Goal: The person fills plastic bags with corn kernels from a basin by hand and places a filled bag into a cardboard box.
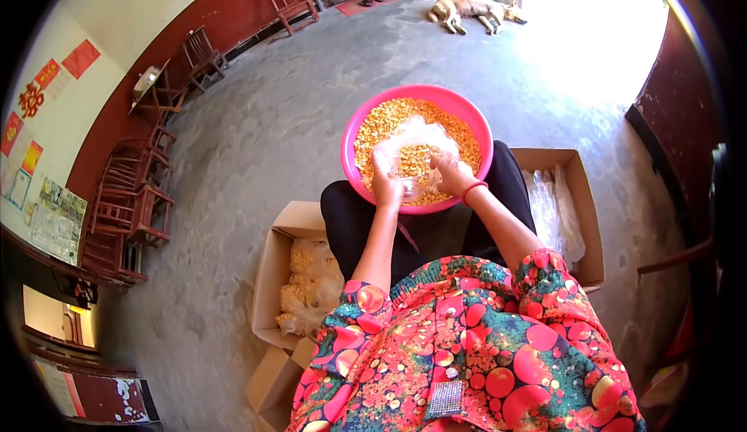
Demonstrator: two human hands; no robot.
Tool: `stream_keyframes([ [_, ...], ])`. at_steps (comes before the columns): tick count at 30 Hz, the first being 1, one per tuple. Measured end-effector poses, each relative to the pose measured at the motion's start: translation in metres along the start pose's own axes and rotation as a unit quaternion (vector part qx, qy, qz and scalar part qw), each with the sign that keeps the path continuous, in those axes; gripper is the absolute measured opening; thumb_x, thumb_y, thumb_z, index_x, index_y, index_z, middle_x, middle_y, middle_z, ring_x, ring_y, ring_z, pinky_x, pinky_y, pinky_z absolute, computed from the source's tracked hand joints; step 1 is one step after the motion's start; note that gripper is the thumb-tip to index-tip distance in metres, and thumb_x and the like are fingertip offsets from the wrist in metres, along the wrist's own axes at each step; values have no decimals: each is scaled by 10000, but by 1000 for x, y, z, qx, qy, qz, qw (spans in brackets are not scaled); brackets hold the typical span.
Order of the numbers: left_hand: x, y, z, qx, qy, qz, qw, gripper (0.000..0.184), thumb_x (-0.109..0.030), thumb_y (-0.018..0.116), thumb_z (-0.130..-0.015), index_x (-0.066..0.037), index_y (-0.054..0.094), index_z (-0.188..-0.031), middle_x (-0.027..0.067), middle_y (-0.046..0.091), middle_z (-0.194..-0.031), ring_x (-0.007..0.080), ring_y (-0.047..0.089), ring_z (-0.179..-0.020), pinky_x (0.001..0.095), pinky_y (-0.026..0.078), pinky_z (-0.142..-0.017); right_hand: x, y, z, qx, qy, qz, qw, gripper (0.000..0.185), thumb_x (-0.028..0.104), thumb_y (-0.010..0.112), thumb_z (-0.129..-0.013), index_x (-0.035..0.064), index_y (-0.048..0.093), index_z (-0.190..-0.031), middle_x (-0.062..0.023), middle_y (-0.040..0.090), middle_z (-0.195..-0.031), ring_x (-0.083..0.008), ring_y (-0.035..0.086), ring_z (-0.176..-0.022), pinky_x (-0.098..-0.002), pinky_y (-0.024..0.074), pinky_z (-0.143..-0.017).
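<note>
A pink basin (pixel 419 93) full of yellow corn kernels (pixel 389 121) rests between my knees. Over the corn, a clear plastic bag (pixel 420 132) is spread with its mouth held wide. My left hand (pixel 387 185) grips the bag's near left edge. On the other side, my right hand (pixel 453 177), with a red band at the wrist, pinches the bag's right edge; its fingertips are partly hidden. Glare on the plastic hides whether any corn is inside.
Left of my legs, a cardboard box (pixel 268 276) holds bags of corn. Another cardboard box (pixel 587 198) on the right contains clear plastic bags (pixel 548 206). A dog (pixel 471 10) lies on the concrete floor ahead. Wooden chairs (pixel 132 191) line the left wall.
</note>
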State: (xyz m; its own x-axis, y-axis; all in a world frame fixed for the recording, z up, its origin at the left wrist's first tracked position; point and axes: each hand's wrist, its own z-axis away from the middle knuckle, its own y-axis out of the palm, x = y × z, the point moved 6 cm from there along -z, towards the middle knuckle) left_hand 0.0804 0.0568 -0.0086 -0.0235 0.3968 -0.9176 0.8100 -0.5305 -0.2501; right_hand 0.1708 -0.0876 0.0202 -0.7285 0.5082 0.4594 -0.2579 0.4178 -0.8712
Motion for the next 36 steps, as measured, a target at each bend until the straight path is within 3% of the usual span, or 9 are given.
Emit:
stream_keyframes([
  [8, -42, -13, 10, 16, -178, 138, 974, 625, 125, 306, -742, -62, 262, -1337, 180, 417, -1275, 257, 485, -1090, 298, 404, -890, -2, 3, -8, -37, 10, -22, 999, 82, 97, 510, -750, 105, 575, -801, -163, 548, -908, -327, 579, -749, -420, 462, -650],
  [11, -36, -10, 8, 32, -145, 96, 984, 626, 123, 313, -740, -74, 278, -1333, 184, 430, -1265, 251, 519, -1042, 293, 438, -829, 10, -38, -4, -163, -17, -42, 986, 121, 169, 483, -787, 106, 584, -764, -148, 589, -829, -334, 587, -750, -417, 470, -647],
  [17, -25, -6, 10, 43, -58, 15, 997, 631, 118, 326, -735, -99, 312, -1327, 193, 458, -1246, 239, 585, -946, 282, 507, -706, -21, -10, -1, -68, -27, 59, 996, 128, 152, 488, -762, 77, 589, -738, -142, 602, -783, -310, 593, -741, -422, 472, -624],
  [20, -21, -3, 12, 48, -4, 8, 999, 574, 128, 347, -713, -62, 418, -1251, 191, 492, -1200, 270, 542, -1028, 315, 446, -828, -24, -4, 7, -12, 18, 70, 997, 115, 161, 510, -734, 75, 586, -738, -157, 608, -784, -313, 598, -755, -420, 471, -629],
  [22, -19, -4, 14, 47, 8, 11, 999, 546, 135, 355, -707, -46, 474, -1208, 185, 506, -1182, 280, 526, -1057, 325, 424, -872, -25, -12, 8, -95, 30, 33, 994, 122, 189, 530, -719, 82, 588, -728, -154, 606, -760, -311, 599, -739, -420, 471, -633],
  [25, -22, -3, 11, 27, 108, -18, 994, 557, 110, 378, -719, -75, 445, -1240, 177, 543, -1147, 213, 617, -830, 281, 507, -683, -28, -16, 8, -99, 58, -5, 993, 173, 195, 518, -724, 71, 621, -786, -180, 612, -855, -324, 598, -816, -423, 475, -703],
  [28, -43, -6, 17, 8, 165, -82, 983, 598, 51, 504, -695, -38, 377, -1273, 201, 504, -1186, 255, 569, -986, 313, 463, -825, -17, -14, 10, 41, 71, 54, 995, 190, 227, 514, -721, 79, 627, -762, -185, 616, -860, -331, 599, -802, -422, 475, -707],
  [30, -52, -2, 22, 62, 130, -112, 983, 726, 0, 599, -637, -11, 304, -1300, 222, 448, -1233, 292, 477, -1121, 339, 402, -918, -21, -6, 6, 45, 63, 57, 995, 206, 236, 518, -717, 80, 634, -784, -184, 614, -884, -333, 599, -813, -422, 475, -715],
  [36, -56, 1, 26, 81, 109, -157, 978, 793, 22, 576, -593, -26, 270, -1322, 220, 414, -1263, 322, 435, -1153, 346, 397, -922, -16, 17, 2, 78, 58, 66, 993, 292, 283, 510, -720, 92, 649, -892, -163, 621, -918, -324, 600, -847, -421, 473, -755],
])
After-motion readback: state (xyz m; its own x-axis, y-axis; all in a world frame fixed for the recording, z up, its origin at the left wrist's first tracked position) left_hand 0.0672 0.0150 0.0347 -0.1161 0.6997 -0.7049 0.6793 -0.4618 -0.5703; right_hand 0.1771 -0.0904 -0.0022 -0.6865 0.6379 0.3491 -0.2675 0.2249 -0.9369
